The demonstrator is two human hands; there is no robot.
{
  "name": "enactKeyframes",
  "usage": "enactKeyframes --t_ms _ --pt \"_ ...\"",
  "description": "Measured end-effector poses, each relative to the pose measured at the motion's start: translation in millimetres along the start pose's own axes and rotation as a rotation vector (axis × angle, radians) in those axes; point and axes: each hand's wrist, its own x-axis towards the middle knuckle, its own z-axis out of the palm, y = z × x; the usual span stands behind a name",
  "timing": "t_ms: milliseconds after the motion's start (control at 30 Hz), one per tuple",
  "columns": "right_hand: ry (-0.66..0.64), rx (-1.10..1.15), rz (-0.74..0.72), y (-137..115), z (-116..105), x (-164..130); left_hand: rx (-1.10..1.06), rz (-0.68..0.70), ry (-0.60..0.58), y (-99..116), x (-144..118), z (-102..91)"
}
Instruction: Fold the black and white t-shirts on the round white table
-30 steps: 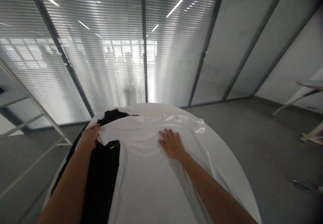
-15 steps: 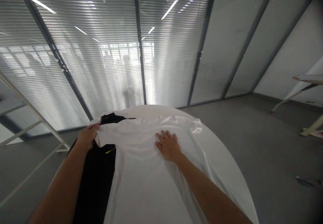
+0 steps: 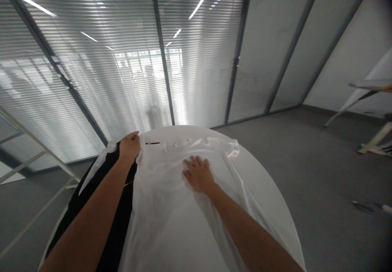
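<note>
Fingers of the right hand lie spread and flat on the white shirt, pressing its chest just below the collar. Left hand is closed on the shirt's left shoulder edge, fingers curled around a fold of cloth (fingertips hidden). Shirt lies face up on the round table, collar at the table's far side, body running toward the near edge. Black garment lies beneath the shirt, showing along its left side under the left forearm. Glass wall with blinds stands beyond the table.
</note>
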Motion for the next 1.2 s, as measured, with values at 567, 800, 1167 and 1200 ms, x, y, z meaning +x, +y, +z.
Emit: enactKeyframes --t_ms 567,800,1167,1200 --pt "-0.003 0.027 -0.002 1 4 1 -0.132 0.149 -0.381 -49 -74 14.6" --pt "0.036 0.016 -0.006 0 3 1 0.207 0.408 -0.336 -44 -39 24.0" --pt "0.047 0.018 -0.005 0 6 2 0.729 0.497 -0.391 -38 -4 57.1" --pt "0.048 0.017 -0.004 1 6 2 0.708 0.476 -0.399 -39 -1 57.0"
